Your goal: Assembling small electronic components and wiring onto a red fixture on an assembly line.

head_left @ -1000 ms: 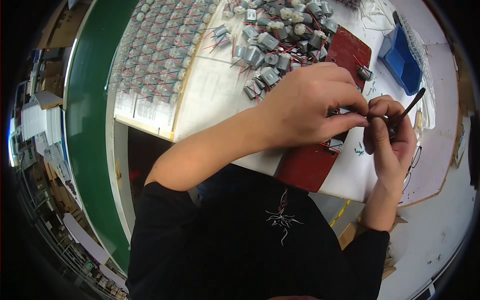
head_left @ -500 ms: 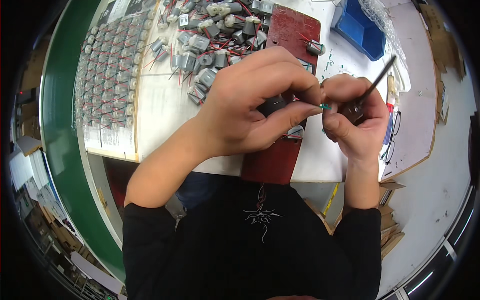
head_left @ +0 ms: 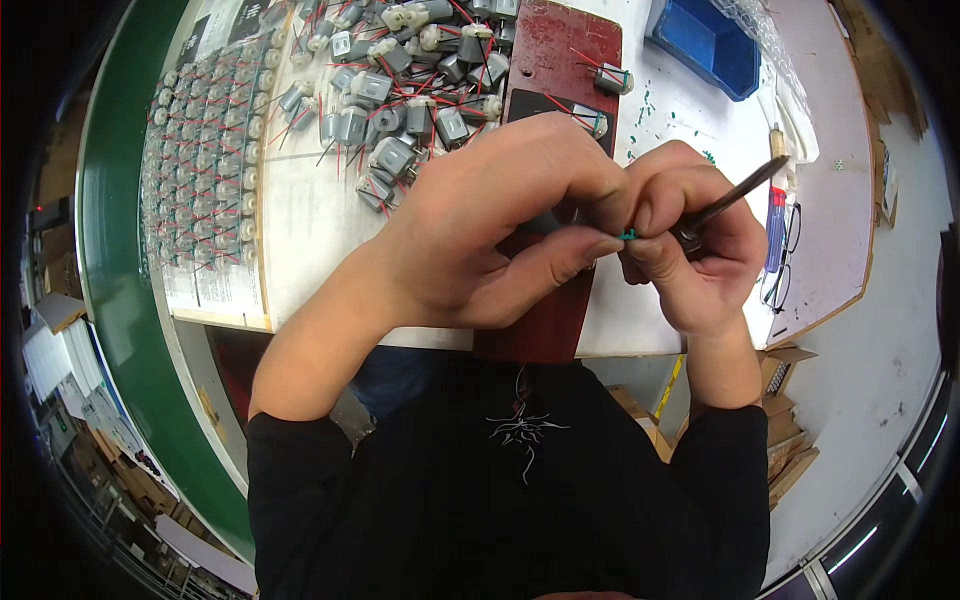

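My left hand point(head_left: 490, 220) is closed, its thumb and forefinger pinching at a tiny green piece point(head_left: 628, 235). My right hand point(head_left: 705, 255) meets it there, thumb and forefinger closed at the same piece. A dark, slim metal tool point(head_left: 745, 187) is also gripped in my right hand, its narrow end pointing up and right; its exact kind is hidden by the fingers. Beneath both hands lies a dark red board point(head_left: 545, 325). On the board, beyond my fingers, sit a small motor point(head_left: 612, 79) with red wires and another motor point(head_left: 590, 120), partly covered.
Many loose grey motors point(head_left: 392, 155) with red and black wires are heaped at the far left of centre. Further left, rows of motors point(head_left: 205, 170) stand packed together. A blue bin point(head_left: 705, 50), green scraps point(head_left: 645, 105), a screwdriver point(head_left: 776, 205) and glasses point(head_left: 790, 260) lie on the right.
The right fingertips have come closer to the left ones around the green piece. The dark tool has tilted flatter. The whole view has shifted slightly.
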Demonstrator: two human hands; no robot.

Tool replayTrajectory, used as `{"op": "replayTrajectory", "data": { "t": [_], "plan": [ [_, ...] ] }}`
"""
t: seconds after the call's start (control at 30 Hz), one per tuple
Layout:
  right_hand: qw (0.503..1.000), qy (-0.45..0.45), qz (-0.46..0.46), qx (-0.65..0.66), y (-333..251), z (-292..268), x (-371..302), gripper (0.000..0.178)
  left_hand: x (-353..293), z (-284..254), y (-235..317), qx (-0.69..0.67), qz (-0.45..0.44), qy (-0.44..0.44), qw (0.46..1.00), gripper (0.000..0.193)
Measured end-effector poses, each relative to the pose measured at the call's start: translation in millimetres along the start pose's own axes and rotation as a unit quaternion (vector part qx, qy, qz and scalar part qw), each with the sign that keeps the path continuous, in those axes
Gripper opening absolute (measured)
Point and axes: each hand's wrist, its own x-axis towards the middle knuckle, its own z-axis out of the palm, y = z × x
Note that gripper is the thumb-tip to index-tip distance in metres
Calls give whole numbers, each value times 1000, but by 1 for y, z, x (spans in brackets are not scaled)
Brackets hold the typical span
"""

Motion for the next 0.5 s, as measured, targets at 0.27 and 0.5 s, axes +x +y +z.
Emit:
{"op": "replayTrajectory", "data": {
  "t": [0.27,0.5],
  "plan": [
    [997,-3,13,75,2,3,6,15,0,-1,-5,-24,6,-1,1000,26],
    [992,29,123,21,-3,-25,18,16,-6,0,-6,158,-139,-32,977,40]
  ]
}}
